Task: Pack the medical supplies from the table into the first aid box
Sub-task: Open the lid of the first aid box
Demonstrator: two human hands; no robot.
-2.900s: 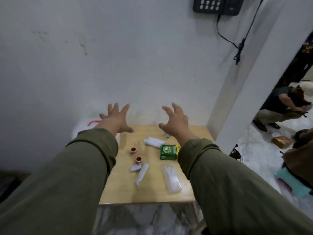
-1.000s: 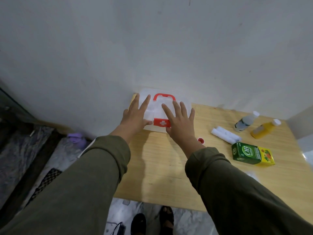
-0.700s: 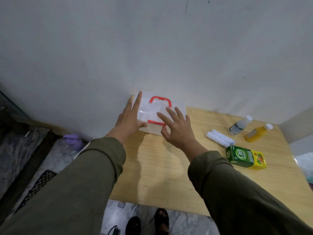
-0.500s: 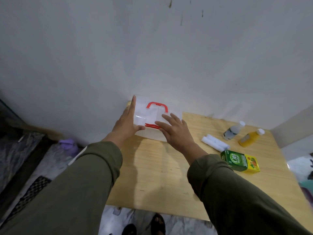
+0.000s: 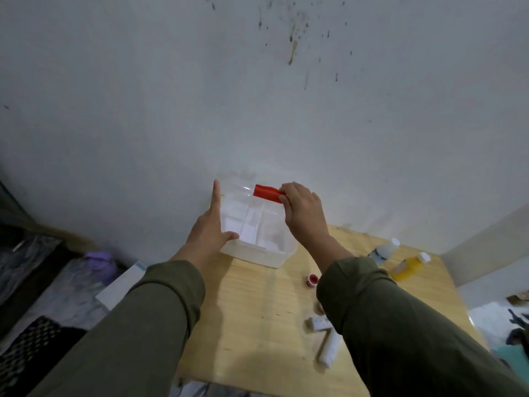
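The clear plastic first aid box (image 5: pixel 259 255) stands at the table's far left corner against the wall. Its clear lid (image 5: pixel 240 193) is raised, and white dividers show inside. My right hand (image 5: pixel 302 213) pinches the red latch (image 5: pixel 267 193) on the lid's front edge. My left hand (image 5: pixel 210 227) lies flat with straight fingers against the box's left side. On the table to the right are a small red-capped pot (image 5: pixel 312 279), a white tube (image 5: pixel 329 352), a white bottle (image 5: pixel 383 250) and a yellow bottle (image 5: pixel 409 266). My right sleeve hides other supplies.
The wooden table (image 5: pixel 257 325) meets a white wall at the back. Left of the table on the floor lie a purple object (image 5: pixel 100 260) and a white box (image 5: pixel 121 285). The table's near edge drops to a marble floor.
The box lid, down half a second ago, now stands raised. My right hand moved from the front latch up to the lifted lid's edge. My left hand stays at the box's left side.
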